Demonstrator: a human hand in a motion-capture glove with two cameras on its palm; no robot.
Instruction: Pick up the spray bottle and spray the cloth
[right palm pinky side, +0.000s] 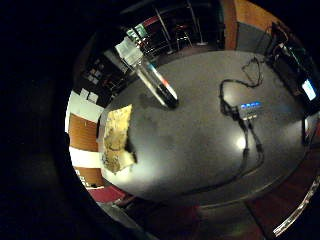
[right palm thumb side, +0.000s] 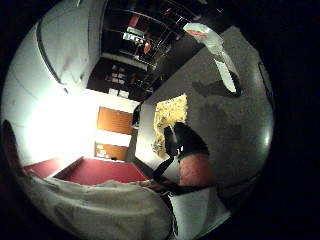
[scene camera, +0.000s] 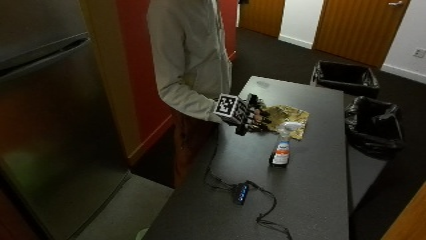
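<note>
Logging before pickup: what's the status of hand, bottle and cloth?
Black-gloved right hand open, holding nothing, above table edge. Clear white-capped spray bottle upright, untouched. Crumpled yellow cloth flat behind it. Nothing between hand and bottle.

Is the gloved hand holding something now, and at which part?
Nothing is held. The right hand hovers above the table by the cloth; the spray bottle stands untouched.

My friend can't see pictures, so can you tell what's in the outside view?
A person stands at a dark table, gloved right hand raised beside a yellowish cloth, holding nothing. A spray bottle stands upright nearby, untouched. A small hub with cables lies closer to the camera.
</note>
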